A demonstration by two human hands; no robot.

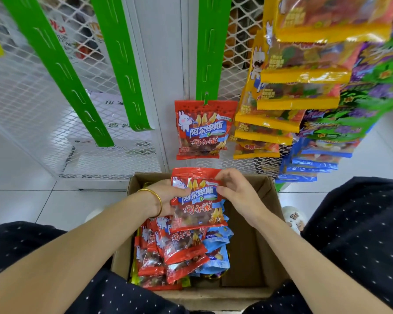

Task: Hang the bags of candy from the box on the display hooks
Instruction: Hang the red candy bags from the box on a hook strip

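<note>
Left hand (166, 198), right hand (235, 192) grip red bag (197, 214) over box (267, 196) beneath hung bag (202, 130).

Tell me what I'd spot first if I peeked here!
First, the bright red candy bag held in both hands, left hand and right hand, above an open cardboard box holding more bags. Just behind, one matching red bag hangs alone from a green strip, and rows of yellow bags hang at the right.
</note>
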